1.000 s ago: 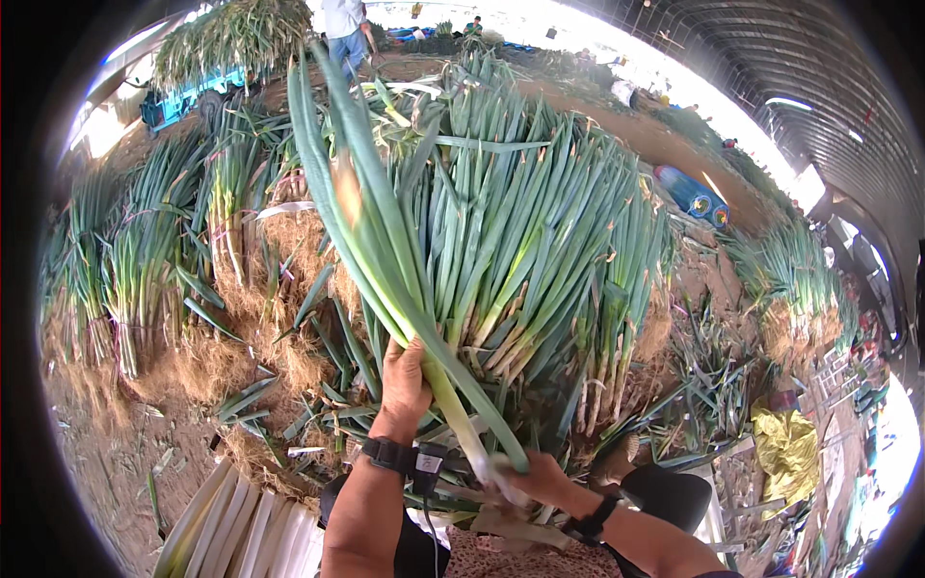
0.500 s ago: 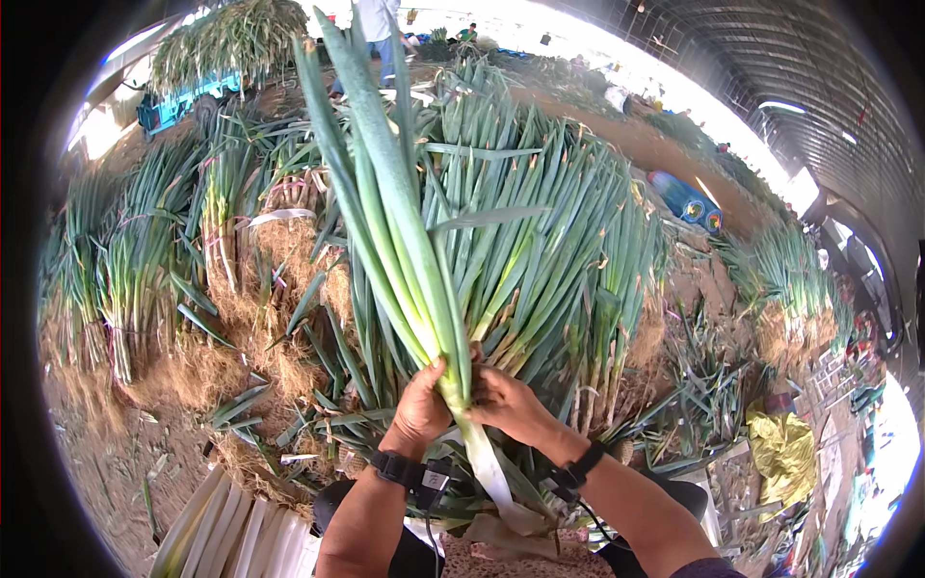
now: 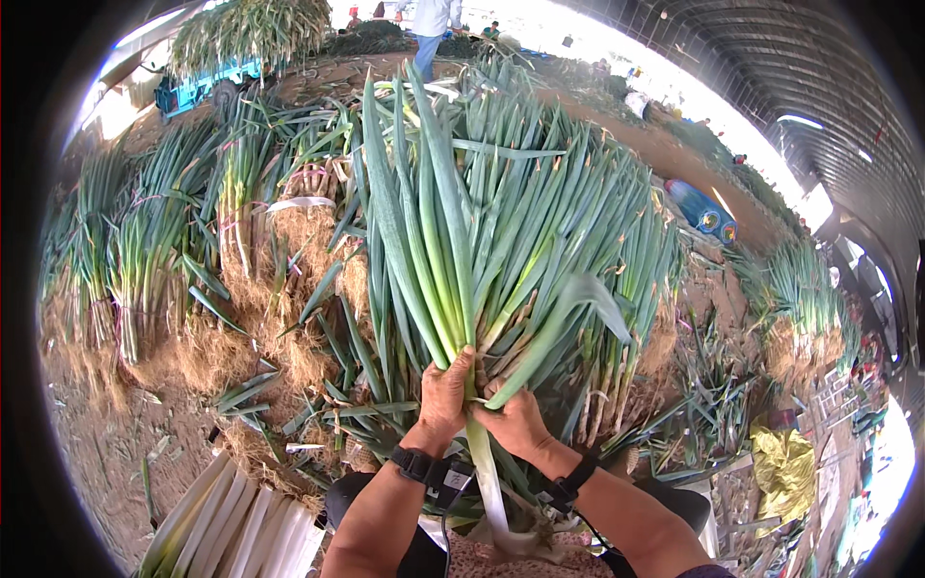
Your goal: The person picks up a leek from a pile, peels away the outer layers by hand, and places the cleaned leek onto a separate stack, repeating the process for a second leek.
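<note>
My left hand is closed around a long green onion, its green leaves fanning up and away from me and its white root end hanging down toward my lap. My right hand, just beside it, grips the base of one outer leaf. That leaf bends out to the right, apart from the other leaves, and its tip is blurred. Right behind both hands stands a thick pile of green onions, leaves upward.
Tied bundles of green onions with tan roots stand at left. Trimmed white stalks lie at lower left. Leaf scraps and a yellow sack lie at right. Farther off are a blue loaded cart and a standing person.
The outer leaf, upright with the others before, is now pulled out to the right by my right hand. The green onion stands a little lower and more upright, and the view has shifted slightly.
</note>
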`<state>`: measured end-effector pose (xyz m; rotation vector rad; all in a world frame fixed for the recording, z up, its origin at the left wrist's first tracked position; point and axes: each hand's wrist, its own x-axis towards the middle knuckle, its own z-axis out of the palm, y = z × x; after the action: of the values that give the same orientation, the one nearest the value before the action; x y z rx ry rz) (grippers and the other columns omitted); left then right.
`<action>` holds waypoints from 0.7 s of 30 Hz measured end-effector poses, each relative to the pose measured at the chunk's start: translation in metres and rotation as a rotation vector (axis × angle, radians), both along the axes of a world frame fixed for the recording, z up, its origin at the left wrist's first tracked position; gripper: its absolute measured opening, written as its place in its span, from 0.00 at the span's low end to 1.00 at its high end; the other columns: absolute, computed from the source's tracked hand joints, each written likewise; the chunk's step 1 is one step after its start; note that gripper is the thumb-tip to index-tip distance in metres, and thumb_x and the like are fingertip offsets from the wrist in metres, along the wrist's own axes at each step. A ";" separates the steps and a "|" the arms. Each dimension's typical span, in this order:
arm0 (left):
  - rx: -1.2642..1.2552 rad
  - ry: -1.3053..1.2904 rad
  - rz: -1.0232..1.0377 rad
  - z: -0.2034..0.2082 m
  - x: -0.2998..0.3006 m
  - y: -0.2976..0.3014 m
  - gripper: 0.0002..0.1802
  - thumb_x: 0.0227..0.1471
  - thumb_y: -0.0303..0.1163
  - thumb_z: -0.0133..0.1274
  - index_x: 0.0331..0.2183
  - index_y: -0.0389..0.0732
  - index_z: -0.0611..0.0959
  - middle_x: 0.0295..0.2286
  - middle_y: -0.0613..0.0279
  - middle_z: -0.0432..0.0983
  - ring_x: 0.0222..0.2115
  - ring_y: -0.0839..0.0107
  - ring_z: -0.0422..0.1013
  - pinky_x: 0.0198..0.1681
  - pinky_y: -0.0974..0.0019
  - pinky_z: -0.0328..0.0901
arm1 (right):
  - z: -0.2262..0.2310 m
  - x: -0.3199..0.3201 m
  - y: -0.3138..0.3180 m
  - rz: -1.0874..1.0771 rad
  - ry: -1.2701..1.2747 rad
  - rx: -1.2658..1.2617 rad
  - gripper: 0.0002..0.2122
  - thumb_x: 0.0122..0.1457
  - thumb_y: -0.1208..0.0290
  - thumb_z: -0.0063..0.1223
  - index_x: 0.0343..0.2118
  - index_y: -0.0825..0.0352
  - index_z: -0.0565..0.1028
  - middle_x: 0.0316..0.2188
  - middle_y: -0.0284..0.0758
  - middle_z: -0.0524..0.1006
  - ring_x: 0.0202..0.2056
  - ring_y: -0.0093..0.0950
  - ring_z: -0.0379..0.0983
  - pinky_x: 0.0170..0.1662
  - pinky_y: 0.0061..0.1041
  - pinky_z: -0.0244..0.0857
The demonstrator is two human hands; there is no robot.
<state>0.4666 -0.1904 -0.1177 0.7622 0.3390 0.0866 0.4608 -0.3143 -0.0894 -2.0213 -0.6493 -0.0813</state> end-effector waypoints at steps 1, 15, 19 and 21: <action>0.079 0.059 0.043 0.001 0.001 0.001 0.14 0.48 0.37 0.55 0.30 0.36 0.75 0.21 0.64 0.71 0.19 0.74 0.68 0.21 0.71 0.65 | -0.002 -0.003 -0.003 -0.008 -0.005 -0.016 0.08 0.43 0.77 0.55 0.22 0.69 0.66 0.17 0.36 0.67 0.20 0.27 0.63 0.24 0.26 0.60; -0.256 -0.201 -0.157 0.010 -0.004 0.026 0.29 0.52 0.54 0.37 0.43 0.39 0.70 0.32 0.59 0.70 0.30 0.68 0.64 0.37 0.64 0.61 | -0.076 -0.038 -0.107 -0.152 0.439 -0.465 0.14 0.51 0.59 0.53 0.36 0.62 0.73 0.26 0.39 0.74 0.29 0.34 0.72 0.33 0.30 0.66; -0.340 -0.266 -0.226 0.009 -0.005 0.021 0.27 0.51 0.53 0.43 0.41 0.39 0.71 0.31 0.60 0.70 0.31 0.67 0.65 0.37 0.64 0.61 | -0.037 -0.006 -0.027 0.002 0.384 0.349 0.14 0.46 0.65 0.59 0.32 0.68 0.72 0.23 0.39 0.73 0.26 0.30 0.72 0.31 0.26 0.64; -0.298 -0.231 -0.251 0.006 -0.004 0.022 0.24 0.51 0.49 0.46 0.42 0.40 0.71 0.35 0.60 0.70 0.35 0.66 0.65 0.42 0.63 0.60 | -0.007 -0.008 -0.019 -0.025 0.203 -0.168 0.12 0.45 0.69 0.60 0.29 0.69 0.71 0.21 0.39 0.72 0.25 0.30 0.72 0.30 0.25 0.64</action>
<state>0.4626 -0.1682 -0.1119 0.4877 0.0319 -0.1100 0.4532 -0.3330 -0.0967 -2.1643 -0.5168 0.1674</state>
